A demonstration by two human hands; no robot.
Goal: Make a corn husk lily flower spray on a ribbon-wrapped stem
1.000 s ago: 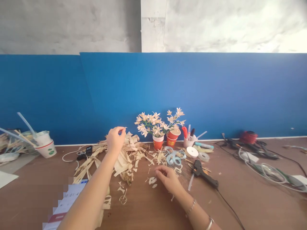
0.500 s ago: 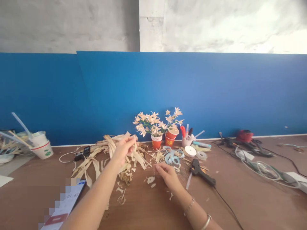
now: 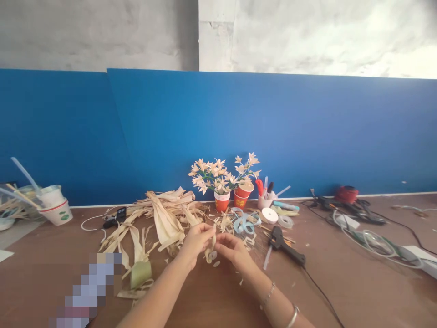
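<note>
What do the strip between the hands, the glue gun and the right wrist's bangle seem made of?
Strip: probably dried husk, matte; pale and papery like the heap beyond.
Glue gun: likely hard plastic, dull; the body is dark and looks moulded.
Bangle: apparently polished metal; it looks silvery with a bright highlight.

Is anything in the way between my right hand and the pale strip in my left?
Nothing visible. The right hand is close beside the pale strip, which the left hand pinches; contact is unclear.

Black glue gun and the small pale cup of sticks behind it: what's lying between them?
In the head view, a white roll lies between the glue gun and the cup, with a clear roll beside it.
</note>
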